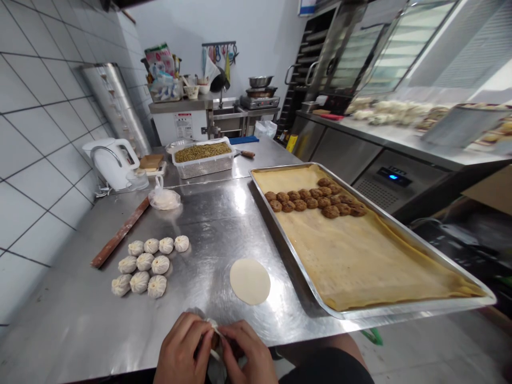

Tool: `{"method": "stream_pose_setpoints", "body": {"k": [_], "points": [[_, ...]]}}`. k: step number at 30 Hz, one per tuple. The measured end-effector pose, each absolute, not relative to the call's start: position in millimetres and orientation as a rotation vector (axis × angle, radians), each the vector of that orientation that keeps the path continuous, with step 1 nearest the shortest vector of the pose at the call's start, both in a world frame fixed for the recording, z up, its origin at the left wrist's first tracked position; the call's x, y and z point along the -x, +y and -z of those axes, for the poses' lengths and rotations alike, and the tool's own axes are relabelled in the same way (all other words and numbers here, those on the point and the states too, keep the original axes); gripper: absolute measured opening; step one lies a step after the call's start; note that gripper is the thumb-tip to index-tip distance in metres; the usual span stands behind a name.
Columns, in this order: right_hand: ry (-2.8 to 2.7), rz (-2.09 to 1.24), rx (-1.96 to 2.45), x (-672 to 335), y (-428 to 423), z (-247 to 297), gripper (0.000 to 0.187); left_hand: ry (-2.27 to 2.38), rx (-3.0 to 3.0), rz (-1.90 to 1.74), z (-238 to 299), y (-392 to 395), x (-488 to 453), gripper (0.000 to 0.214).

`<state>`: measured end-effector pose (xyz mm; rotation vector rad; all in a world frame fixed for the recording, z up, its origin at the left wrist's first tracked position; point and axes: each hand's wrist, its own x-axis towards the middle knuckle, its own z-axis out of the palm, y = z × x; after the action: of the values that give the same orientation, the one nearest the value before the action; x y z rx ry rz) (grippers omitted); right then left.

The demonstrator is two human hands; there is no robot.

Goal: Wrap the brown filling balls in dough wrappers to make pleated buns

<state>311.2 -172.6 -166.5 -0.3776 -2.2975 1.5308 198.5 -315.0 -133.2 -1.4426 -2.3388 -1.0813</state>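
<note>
Both my hands meet at the near edge of the steel table. My left hand (182, 349) and my right hand (248, 349) pinch a small white dough piece (213, 326) between their fingertips; most of it is hidden by the fingers. A flat round dough wrapper (250, 281) lies just beyond my hands. To the left sit several pleated white buns (146, 265) in rows. On the right a large metal tray (408, 308) lined with yellow paper holds several brown filling balls (314, 201) near its far end.
A wooden rolling pin (120, 233) lies at the left. Behind it are a plastic bag of flour (164, 198), a white kettle (112, 162) and a clear tub of green-brown filling (203, 156). A counter with baked goods (400, 130) runs along the right.
</note>
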Motion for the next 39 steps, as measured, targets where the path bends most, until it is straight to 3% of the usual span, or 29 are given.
{"method": "stream_pose_setpoints", "body": {"k": [9,16,20,23,29,36,39], "points": [[-2.166,-1.568,0.487,-300,-176,158,0.025,-2.368,1.547,1.016,137,-321,-195,0.017],[-2.227,-1.471,0.189,-306,-180,164,0.028,-2.370,1.668,0.924,129,-323,-193,0.025],[-2.231,-1.513,0.404,-302,-174,156,0.016,-2.329,1.572,0.933,128,-319,-197,0.021],[-2.212,-1.571,0.495,-297,-174,147,0.022,-2.294,1.573,0.927,129,-318,-196,0.019],[-2.251,-1.493,0.185,-303,-177,155,0.026,-2.355,1.679,0.804,128,-321,-192,0.022],[-2.164,-1.677,0.531,-297,-172,148,0.020,-2.278,1.632,0.820,121,-314,-196,0.022],[-2.166,-1.663,0.385,-298,-173,144,0.023,-2.268,1.687,0.756,120,-315,-193,0.027]]}}
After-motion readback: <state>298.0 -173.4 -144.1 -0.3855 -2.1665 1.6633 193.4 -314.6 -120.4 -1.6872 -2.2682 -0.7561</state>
